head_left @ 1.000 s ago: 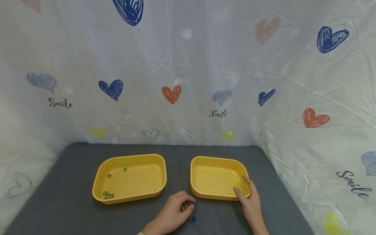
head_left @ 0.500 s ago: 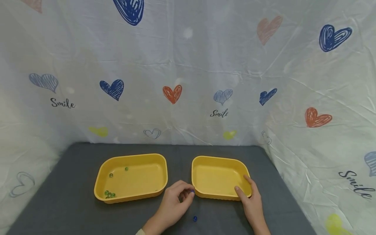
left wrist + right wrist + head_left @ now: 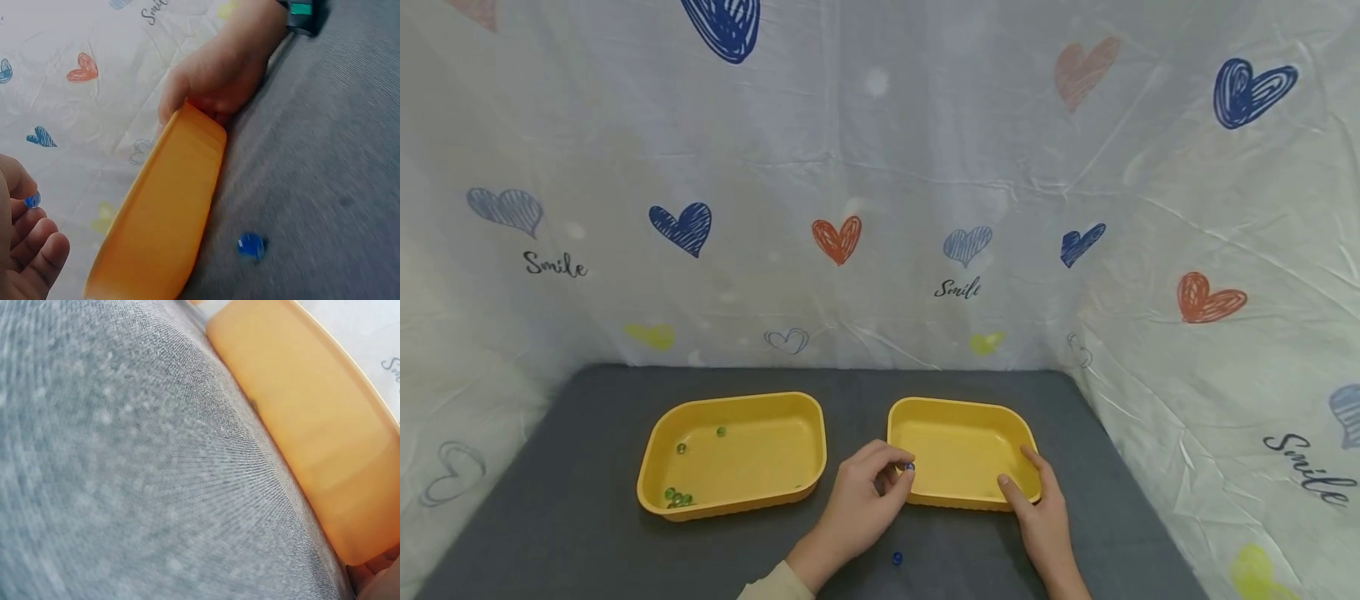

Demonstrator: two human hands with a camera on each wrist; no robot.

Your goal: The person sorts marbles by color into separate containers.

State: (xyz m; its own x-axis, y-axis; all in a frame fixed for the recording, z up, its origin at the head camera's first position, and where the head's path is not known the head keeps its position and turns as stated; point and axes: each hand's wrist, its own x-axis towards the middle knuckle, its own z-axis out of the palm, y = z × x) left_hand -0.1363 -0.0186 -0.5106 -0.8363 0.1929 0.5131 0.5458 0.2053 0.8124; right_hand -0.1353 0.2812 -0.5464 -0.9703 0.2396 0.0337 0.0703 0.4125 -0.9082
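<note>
My left hand (image 3: pixel 861 507) pinches a blue glass marble (image 3: pixel 910 467) between thumb and fingertips, held up at the left rim of the right-hand yellow tray (image 3: pixel 958 454). The left wrist view shows that marble (image 3: pixel 32 200) under the fingertip, with the other fingers curled below. With thumb over the rim, my right hand (image 3: pixel 1043 518) grips the same tray by its near right corner. A second blue marble (image 3: pixel 897 558) lies on the grey cloth, in front of the tray. In the right wrist view the tray's outer wall (image 3: pixel 312 419) fills the right side.
A larger yellow tray (image 3: pixel 752 458) stands to the left, with several green marbles (image 3: pixel 677 498) in it, most of them in its near left corner. Grey cloth (image 3: pixel 572 533) covers the table. Behind it hangs a white curtain (image 3: pixel 887 167) printed with hearts.
My left hand has lifted one blue marble off the cloth and carried it up and to the right, to the tray's left rim. My right hand keeps its grip on the tray.
</note>
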